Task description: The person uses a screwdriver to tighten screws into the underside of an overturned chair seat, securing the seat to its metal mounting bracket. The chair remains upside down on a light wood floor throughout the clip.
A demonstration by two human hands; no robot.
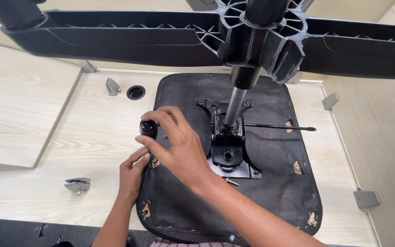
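An upturned black chair seat [270, 183] lies on a light wooden desk [92, 137]. Its metal mechanism plate [227, 148] carries a gas cylinder [235, 106] that rises to the black star base [129, 39] overhead. My right hand [181, 146] reaches across the seat, fingers curled on the black handle of a stubby screwdriver [148, 129] at the seat's left edge. Just below it, my left hand [132, 174] pinches the tool's lower end against a screw spot on the seat rim. The tip itself is hidden by my fingers.
A thin black lever [280, 126] sticks out right from the mechanism. A loose bolt [232, 181] lies on the seat below the plate. Metal brackets [78, 184] [113, 86] [366, 199] sit around the desk, and a round cable hole [136, 92] is at the back left.
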